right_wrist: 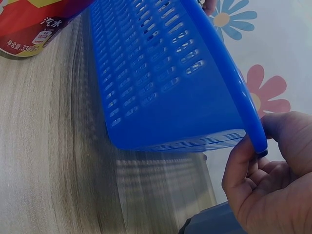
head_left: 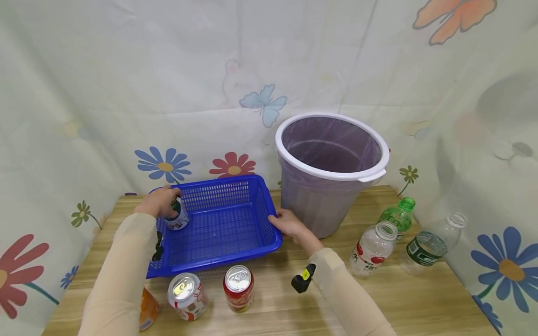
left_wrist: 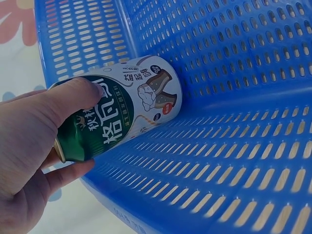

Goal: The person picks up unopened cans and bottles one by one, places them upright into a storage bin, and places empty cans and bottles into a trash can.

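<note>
A green and white drink can [left_wrist: 122, 107] stands inside the blue plastic basket [head_left: 214, 259], at its left end. My left hand [head_left: 159, 201] grips this can round its upper part, thumb across the green label in the left wrist view. At the basket's right end my right hand [head_left: 290, 224] pinches the rim between thumb and curled fingers, which the right wrist view shows closely. In front of the basket are a red cola can [head_left: 238, 288], a white and red can [head_left: 187, 297] and an orange can [head_left: 149, 309], partly hidden by the left sleeve.
A tall lined trash bin [head_left: 311, 205] stands behind the right hand. To the right are a clear bottle with a red label [head_left: 371, 249], a green bottle [head_left: 397, 217] and a clear bottle with a green label [head_left: 428, 245]. A patterned curtain [head_left: 201, 116] hangs behind the wooden table [head_left: 269, 317].
</note>
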`<state>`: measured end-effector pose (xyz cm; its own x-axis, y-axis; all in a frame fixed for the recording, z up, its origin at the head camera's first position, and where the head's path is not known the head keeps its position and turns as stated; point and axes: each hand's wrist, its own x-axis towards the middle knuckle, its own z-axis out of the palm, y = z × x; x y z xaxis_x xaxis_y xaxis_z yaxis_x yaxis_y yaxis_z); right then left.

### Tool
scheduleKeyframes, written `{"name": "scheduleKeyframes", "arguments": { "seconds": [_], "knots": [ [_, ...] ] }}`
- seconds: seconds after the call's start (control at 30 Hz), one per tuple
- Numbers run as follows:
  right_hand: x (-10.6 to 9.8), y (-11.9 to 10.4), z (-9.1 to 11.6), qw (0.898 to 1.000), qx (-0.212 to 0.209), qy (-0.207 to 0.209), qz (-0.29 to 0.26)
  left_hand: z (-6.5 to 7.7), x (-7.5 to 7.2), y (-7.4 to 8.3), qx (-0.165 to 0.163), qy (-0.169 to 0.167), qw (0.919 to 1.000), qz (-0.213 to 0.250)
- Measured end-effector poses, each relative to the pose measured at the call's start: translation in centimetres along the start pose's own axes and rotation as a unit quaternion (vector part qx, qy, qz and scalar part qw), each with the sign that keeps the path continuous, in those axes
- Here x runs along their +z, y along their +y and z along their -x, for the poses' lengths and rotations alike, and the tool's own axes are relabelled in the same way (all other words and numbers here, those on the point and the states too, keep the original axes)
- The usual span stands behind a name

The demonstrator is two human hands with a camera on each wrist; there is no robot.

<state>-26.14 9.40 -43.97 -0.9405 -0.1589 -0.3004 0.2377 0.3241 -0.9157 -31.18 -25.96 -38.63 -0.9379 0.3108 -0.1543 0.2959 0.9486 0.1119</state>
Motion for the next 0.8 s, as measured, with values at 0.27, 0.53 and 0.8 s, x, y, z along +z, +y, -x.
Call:
{"name": "scheduleKeyframes", "arguments": {
  "seconds": [0.27, 0.53, 0.8],
  "knots": [
    [0.02, -0.02, 0.05, 1.000, 0.007, 0.005, -0.004, 0.04, 0.13, -0.03, -0.007, 0.001, 1.0000, -0.002],
    [0.15, -0.01, 0.03, 1.000, 0.006, 0.006, -0.006, 0.04, 0.25, 0.00, -0.010, -0.004, 0.9999, -0.006],
    [0.20, 0.08, -0.07, 1.000, 0.002, 0.006, -0.006, 0.01, 0.15, 0.16, -0.013, -0.013, 0.9998, -0.012]
  ]
}}
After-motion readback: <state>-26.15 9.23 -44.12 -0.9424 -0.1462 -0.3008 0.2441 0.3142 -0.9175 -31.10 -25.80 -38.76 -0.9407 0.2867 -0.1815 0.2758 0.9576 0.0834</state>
